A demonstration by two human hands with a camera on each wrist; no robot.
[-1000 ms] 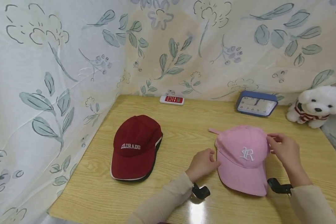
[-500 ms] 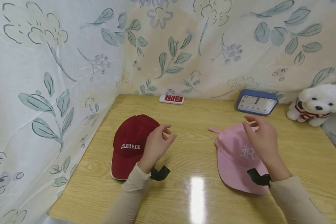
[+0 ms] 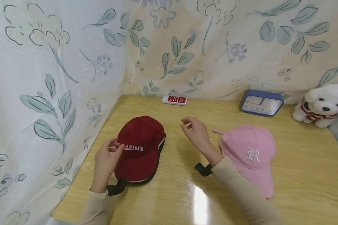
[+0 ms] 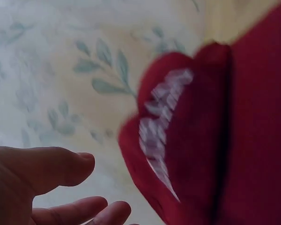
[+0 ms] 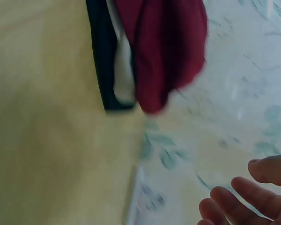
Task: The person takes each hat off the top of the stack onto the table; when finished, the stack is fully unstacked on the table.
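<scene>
On the left half of the wooden table sits a dark red cap [image 3: 142,134] with white COLORADO lettering, its brim toward me. My left hand [image 3: 105,161] hovers at the cap's left side, fingers loosely bent around nothing; the left wrist view shows a gap between those fingers and the cap [image 4: 196,117]. To the cap's right, my right hand [image 3: 197,132] hangs over the table, loosely curved and holding nothing. A pink cap [image 3: 249,145] with a white letter emblem lies at the right, its brim partly behind my right sleeve.
At the back of the table [image 3: 174,200] lie a red and white remote-like device [image 3: 174,100] and a blue-framed clock [image 3: 262,103]. A white plush dog [image 3: 321,104] sits in the far right corner. Floral cloth [image 3: 169,47] hangs behind and along the left.
Both hands have left the pink cap and moved left. My left hand has passed over the red cap to its left side; my right hand now hangs between the two caps.
</scene>
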